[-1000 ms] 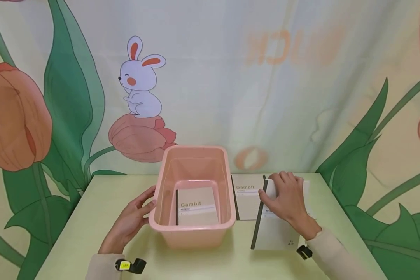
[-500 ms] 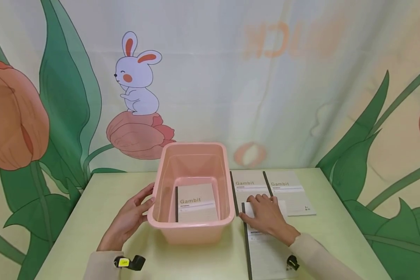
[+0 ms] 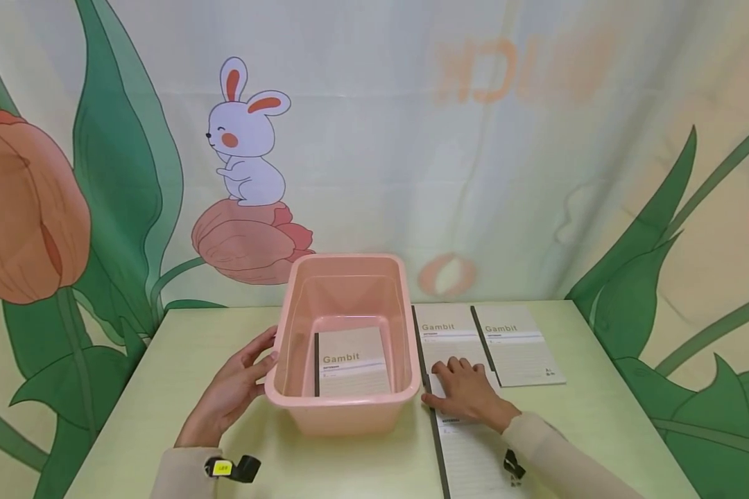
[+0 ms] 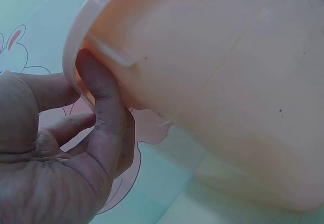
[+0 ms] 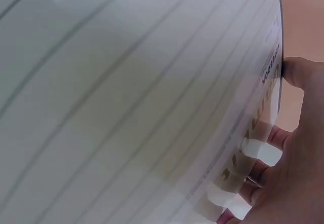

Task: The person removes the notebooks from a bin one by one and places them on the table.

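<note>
Left hand [image 3: 229,391] has the pink bin [image 3: 343,401] by its rim, one notebook [image 3: 352,374] inside with some room behind it. Right hand [image 3: 465,394] grips another notebook [image 3: 474,454] up top; two more notebooks [image 3: 524,360] line the table's back edge [image 3: 552,301].

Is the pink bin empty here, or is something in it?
Not empty: in the head view, a Gambit notebook shows inside the pink bin. Whether others lie beneath it, I cannot tell.

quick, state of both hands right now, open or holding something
Left hand: closed on the rim of the bin.
Right hand: holding a notebook near its top edge.
</note>
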A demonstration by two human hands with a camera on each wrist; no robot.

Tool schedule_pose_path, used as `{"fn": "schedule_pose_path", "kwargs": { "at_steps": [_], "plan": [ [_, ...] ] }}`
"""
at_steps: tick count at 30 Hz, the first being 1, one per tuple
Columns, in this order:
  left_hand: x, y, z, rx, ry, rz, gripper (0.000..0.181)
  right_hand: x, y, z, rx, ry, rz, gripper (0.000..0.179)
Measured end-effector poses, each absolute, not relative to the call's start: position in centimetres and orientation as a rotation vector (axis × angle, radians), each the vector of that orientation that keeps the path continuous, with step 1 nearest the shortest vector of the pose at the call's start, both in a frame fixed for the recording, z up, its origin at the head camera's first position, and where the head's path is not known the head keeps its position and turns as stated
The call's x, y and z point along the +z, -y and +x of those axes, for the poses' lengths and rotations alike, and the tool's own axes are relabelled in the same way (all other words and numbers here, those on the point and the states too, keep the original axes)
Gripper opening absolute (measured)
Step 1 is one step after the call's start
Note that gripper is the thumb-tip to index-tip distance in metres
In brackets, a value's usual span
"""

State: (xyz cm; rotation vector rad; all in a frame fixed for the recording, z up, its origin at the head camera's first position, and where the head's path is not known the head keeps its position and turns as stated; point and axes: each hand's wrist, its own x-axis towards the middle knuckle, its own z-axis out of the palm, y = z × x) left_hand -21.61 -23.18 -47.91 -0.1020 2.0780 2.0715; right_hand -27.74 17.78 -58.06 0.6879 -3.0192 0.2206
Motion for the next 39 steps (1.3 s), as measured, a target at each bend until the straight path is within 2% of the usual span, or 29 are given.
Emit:
{"fn": "schedule_pose_path", "kwargs": {
  "at_steps": [15,21,27,39],
  "plan": [
    [-47.6,23.1,-21.6,2.054,-2.093,-0.112,0.061,-59.0,-17.7,-27.7,0.217,3.017,0.679,0.055],
    [-47.7,23.1,-21.6,2.056,-2.086,-0.111,0.061,-58.0,-17.9,-27.2,0.258,3.006,0.685,0.047],
    [-47.7,23.2,-21.6,2.060,-2.083,-0.110,0.061,-55.3,-18.3,-26.8,0.312,2.992,0.721,0.045],
    [-47.7,23.2,-21.6,2.060,-2.078,-0.117,0.062,-46.6,-18.5,-26.0,0.203,2.834,0.799,0.047]
  ]
}}
